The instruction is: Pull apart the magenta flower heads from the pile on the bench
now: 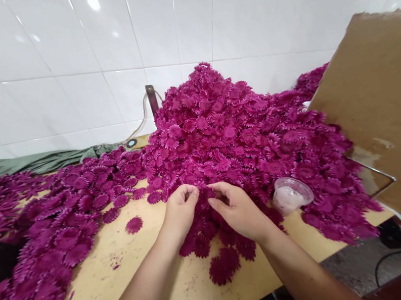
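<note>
Now we are watching two bare hands working close together over a pale yellow tabletop. We are pinching with the left hand, its thumb and forefinger meeting at the tips; what is lying between them is staying hidden, so we cannot tell whether they are gripping anything. With the right hand we are holding a thin magenta flower piece with a fringed edge, thumb and forefinger standing narrow around its side. That piece is sitting between the two hands, before a tall magenta heap of matching flower pieces that is rising towards the tabletop's back edge. Below our wrists, a dark magenta cluster of petals is lying nearer the front edge. To the right, a clear round plastic tub with whitish contents is resting against the heap. Over on the left, a lone magenta flower disc is lying just beside a long magenta spread of flowers, which is covering much of the tabletop's left side. At the right end, a large brown board is slanting upward.
</note>
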Demonstrator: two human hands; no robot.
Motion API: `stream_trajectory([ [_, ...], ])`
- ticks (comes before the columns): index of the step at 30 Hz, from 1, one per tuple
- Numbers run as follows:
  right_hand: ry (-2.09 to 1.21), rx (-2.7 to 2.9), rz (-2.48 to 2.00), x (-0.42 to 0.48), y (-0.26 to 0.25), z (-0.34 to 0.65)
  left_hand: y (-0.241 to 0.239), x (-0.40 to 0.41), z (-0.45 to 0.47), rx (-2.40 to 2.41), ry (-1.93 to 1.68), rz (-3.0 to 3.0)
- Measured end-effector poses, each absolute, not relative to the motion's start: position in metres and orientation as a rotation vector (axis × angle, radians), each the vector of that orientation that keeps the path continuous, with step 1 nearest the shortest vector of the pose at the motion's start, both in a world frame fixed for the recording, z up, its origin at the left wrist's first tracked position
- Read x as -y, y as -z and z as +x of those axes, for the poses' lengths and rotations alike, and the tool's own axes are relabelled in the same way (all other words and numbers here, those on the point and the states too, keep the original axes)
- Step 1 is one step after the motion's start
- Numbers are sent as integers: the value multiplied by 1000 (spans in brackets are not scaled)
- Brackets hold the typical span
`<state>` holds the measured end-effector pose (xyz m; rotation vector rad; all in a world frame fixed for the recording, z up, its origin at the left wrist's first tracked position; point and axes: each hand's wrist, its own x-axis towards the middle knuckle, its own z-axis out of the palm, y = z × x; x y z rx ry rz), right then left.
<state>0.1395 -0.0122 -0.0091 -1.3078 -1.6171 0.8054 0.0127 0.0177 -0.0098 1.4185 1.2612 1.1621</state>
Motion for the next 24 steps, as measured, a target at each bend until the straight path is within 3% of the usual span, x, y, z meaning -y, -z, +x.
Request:
stream_trajectory([
  [10,-251,1767,-1582,13,10,134,8,-6,14,-1111,-1012,1498],
  [19,-565,1774,-1457,14,9,139,9,-16,0,-1388,-1042,1662],
  [24,-483,1781,-1477,10,11,134,11,-21,-1,-1610,-1011,1967],
])
